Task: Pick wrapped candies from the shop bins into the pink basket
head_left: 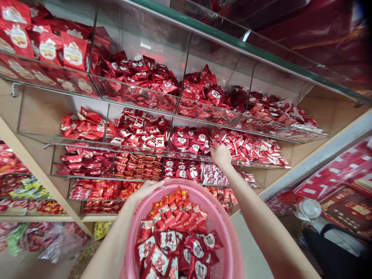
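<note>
A pink plastic basket holds red candy packets, white-and-red ones and dark red ones. My left hand lies over the basket's upper left rim, its fingers closed around the edge. My right hand reaches to the front edge of a glass shelf, at the border between dark red packets and red-and-white packets. Its fingers are bent and their tips are partly hidden among the packets, so what they hold cannot be made out.
Glass-fronted shelves hold more red packets above and below my right hand. A wooden upright stands at left, with bagged sweets on the floor beyond. At right are red boxes, a round white container and a black bag.
</note>
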`<state>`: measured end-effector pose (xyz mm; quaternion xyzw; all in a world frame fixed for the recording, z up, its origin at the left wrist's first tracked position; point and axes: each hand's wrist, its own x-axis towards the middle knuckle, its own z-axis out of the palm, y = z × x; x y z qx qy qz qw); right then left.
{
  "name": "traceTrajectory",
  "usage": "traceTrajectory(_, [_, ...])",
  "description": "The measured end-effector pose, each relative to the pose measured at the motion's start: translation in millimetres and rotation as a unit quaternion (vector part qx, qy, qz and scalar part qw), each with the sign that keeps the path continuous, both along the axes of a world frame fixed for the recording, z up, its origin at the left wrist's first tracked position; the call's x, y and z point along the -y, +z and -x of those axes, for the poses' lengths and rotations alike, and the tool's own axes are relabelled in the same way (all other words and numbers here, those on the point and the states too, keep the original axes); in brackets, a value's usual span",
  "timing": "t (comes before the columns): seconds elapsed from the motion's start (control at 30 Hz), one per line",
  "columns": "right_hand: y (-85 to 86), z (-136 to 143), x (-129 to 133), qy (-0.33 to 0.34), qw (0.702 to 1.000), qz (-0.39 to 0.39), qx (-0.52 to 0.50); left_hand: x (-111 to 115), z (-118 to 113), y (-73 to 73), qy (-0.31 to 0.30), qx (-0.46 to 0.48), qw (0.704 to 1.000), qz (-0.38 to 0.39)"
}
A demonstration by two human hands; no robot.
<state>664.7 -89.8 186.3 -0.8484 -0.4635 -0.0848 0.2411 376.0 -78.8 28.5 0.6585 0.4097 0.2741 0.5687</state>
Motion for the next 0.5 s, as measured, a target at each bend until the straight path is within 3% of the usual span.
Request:
traceTrajectory(0.13, [-3.9,-4.8,-3.9,0.03,0.995,-0.058,-0.077,2.4,-0.4,3.1,0.003,0.008,1.0,0.01])
traceTrajectory(0.33, [0.1,-9.7,2.9,0.061,0.985,-0.121,-0.104,2.7,0.1,5.1,0.003,0.006,1.0,0.001])
traceTrajectory(0.5, [6.8,-4.7,25.0,0.18,0.946,-0.211,-0.17,1.5,-0.4,1.3,0.002,-0.006,1.0,0.006])
